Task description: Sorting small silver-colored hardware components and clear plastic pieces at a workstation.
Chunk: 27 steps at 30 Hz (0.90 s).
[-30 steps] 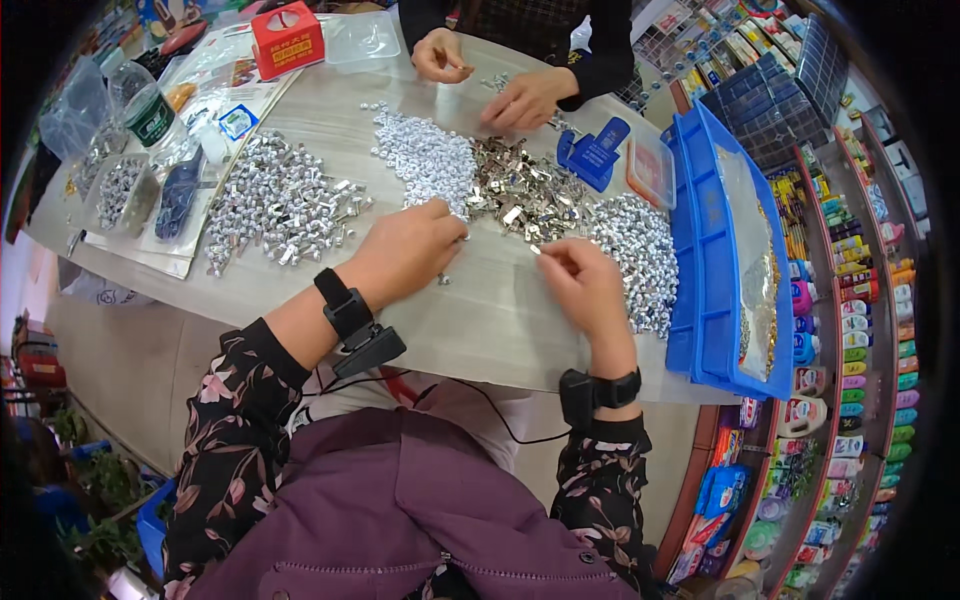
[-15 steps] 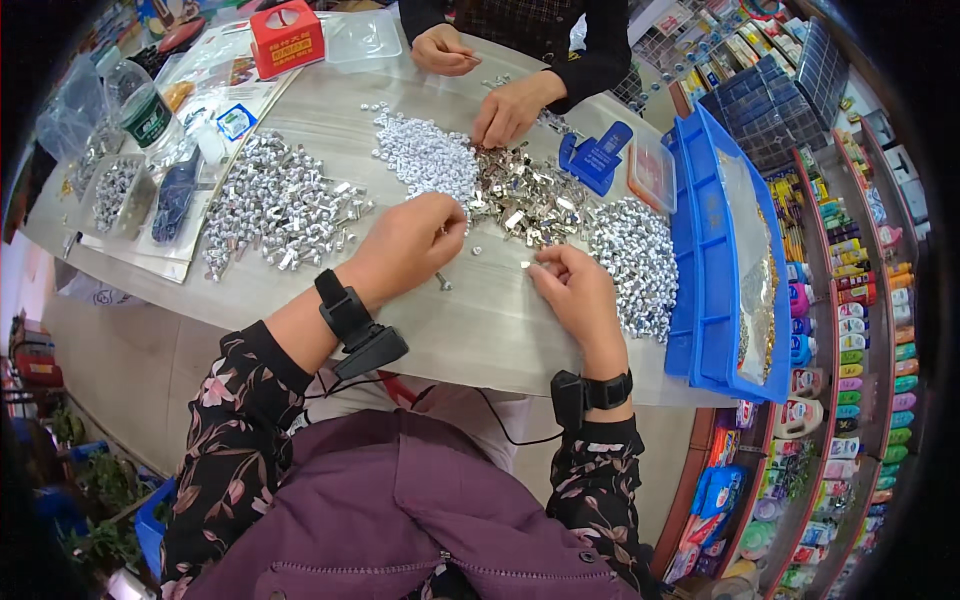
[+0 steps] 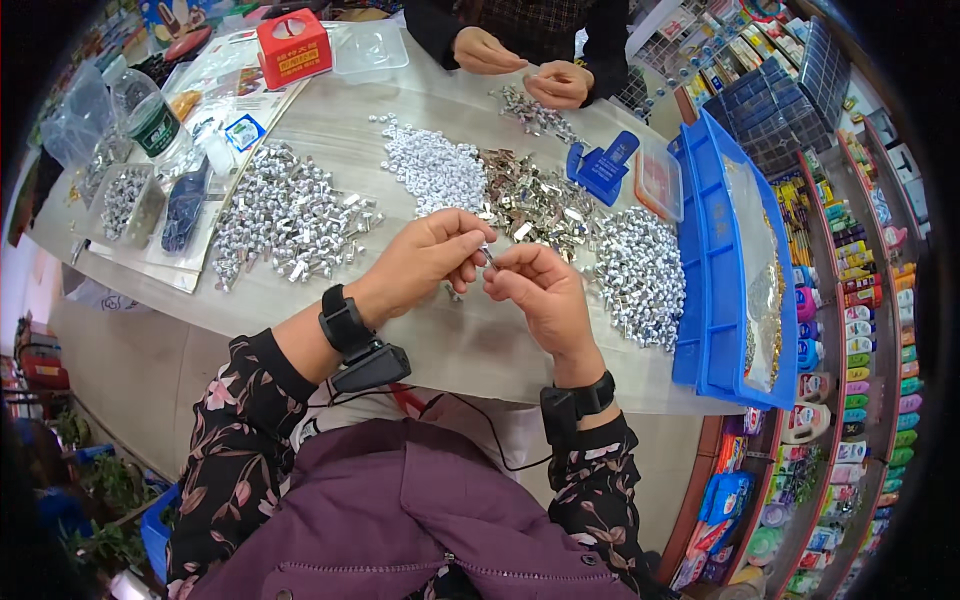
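My left hand (image 3: 425,262) and my right hand (image 3: 548,298) meet above the near part of the table, fingertips pinched together. Between them is a small shiny metal piece (image 3: 487,254), mostly covered by the fingers, so its exact kind is hidden. Just beyond lie a heap of small white round pieces (image 3: 432,168) and a heap of flat silvery metal clips (image 3: 535,200). Left of my left hand spreads a pile of small silver-and-white parts (image 3: 285,215). A similar silver-and-white pile (image 3: 642,278) lies right of my right hand.
Across the table, a co-worker's hands (image 3: 525,70) hold something tiny. A blue crate (image 3: 707,265) stands along the right edge, beside a blue plastic holder (image 3: 603,172) and a clear box (image 3: 658,180). A red box (image 3: 293,48), bottle (image 3: 152,120) and tub of parts (image 3: 125,205) occupy the left.
My hands have come together from apart, the right moving left to meet the left over the table. The co-worker's right-side hand has drawn back from the heaps toward the other hand.
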Available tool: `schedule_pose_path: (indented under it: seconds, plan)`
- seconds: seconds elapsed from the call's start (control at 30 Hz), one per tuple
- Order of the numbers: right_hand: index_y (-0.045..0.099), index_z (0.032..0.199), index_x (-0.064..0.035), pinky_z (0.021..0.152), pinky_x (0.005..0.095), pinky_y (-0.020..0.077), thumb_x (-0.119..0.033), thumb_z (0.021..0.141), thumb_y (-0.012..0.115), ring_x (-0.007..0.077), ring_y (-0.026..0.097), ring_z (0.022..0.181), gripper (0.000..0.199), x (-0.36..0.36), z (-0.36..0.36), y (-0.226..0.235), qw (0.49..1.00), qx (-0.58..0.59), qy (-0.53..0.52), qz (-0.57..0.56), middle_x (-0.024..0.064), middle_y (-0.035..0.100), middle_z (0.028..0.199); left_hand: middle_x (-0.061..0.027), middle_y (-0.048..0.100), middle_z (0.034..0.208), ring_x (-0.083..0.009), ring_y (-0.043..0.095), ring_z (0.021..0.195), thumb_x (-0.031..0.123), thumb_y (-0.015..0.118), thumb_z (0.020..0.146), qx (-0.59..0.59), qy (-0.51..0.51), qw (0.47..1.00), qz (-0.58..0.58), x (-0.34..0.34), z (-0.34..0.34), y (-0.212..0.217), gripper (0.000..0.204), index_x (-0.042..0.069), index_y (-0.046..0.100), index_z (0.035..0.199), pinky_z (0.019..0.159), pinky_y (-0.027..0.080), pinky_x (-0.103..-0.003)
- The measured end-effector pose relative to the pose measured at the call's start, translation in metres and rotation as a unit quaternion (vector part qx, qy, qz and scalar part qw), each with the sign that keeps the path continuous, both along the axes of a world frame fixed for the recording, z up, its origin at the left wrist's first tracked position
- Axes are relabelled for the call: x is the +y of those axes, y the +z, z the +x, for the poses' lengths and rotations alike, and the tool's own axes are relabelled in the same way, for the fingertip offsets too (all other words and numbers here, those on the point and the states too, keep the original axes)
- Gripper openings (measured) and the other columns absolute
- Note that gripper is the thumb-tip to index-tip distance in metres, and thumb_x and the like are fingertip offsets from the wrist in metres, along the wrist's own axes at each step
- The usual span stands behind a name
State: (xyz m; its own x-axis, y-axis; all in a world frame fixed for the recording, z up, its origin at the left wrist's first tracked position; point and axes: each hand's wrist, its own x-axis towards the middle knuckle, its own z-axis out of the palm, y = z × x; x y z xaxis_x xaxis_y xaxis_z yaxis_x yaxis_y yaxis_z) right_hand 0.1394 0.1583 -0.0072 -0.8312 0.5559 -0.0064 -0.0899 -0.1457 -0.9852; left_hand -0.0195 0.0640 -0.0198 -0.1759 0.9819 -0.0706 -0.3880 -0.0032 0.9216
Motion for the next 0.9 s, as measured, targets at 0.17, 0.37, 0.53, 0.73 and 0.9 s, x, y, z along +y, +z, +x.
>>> schedule_pose_path:
  seconds: [0.17,0.37,0.53,0.73,0.9]
  plan:
    - [0.058,0.09,-0.0005,0.065,0.0229,0.0473,-0.004,0.082,0.06,0.0111,0.059,0.072,0.008,-0.001,0.0,-0.003,1.0,0.017,-0.003,-0.012,0.0042,0.061,0.083,-0.0045,0.057,0.085,-0.0097,0.057,0.072,0.013,0.049,0.091,-0.024,-0.008,0.999,0.021,0.002,0.002,-0.005,0.018,0.001,0.052,0.103,0.064,0.05,-0.023]
    - [0.058,0.09,-0.0012,0.065,0.0219,0.0448,-0.003,0.082,0.06,0.0093,0.055,0.073,0.008,0.004,-0.002,-0.01,0.995,0.043,-0.049,0.079,0.0016,0.058,0.083,-0.0017,0.057,0.081,-0.0098,0.059,0.073,0.013,0.051,0.089,-0.068,-0.005,0.998,0.002,0.004,0.004,-0.005,0.015,0.004,0.052,0.102,0.066,0.049,-0.021]
    - [0.059,0.088,-0.0022,0.063,0.02,0.0415,-0.006,0.082,0.061,0.0067,0.051,0.07,0.008,0.003,0.002,-0.009,0.997,0.05,-0.051,0.017,-0.0005,0.056,0.081,-0.0055,0.058,0.087,-0.0109,0.058,0.077,0.013,0.05,0.09,-0.035,-0.025,0.999,-0.021,0.001,0.005,-0.003,0.016,0.002,0.052,0.102,0.067,0.05,-0.023]
    - [0.058,0.087,-0.0025,0.061,0.0198,0.0405,-0.01,0.083,0.061,0.0062,0.049,0.068,0.009,0.006,0.002,-0.011,0.999,-0.006,-0.027,-0.043,0.0002,0.056,0.08,-0.0059,0.058,0.088,-0.0115,0.059,0.079,0.015,0.05,0.09,-0.062,-0.021,0.998,-0.009,0.0,0.005,-0.007,0.017,0.002,0.052,0.102,0.067,0.05,-0.023]
    - [0.058,0.086,-0.0023,0.062,0.0191,0.0393,-0.009,0.083,0.059,0.0059,0.048,0.069,0.007,0.004,0.0,-0.013,0.998,-0.009,-0.041,0.048,-0.0003,0.053,0.08,-0.0057,0.058,0.086,-0.0114,0.059,0.077,0.014,0.051,0.09,-0.123,-0.013,0.992,0.015,0.0,0.005,-0.007,0.016,0.002,0.052,0.101,0.066,0.05,-0.023]
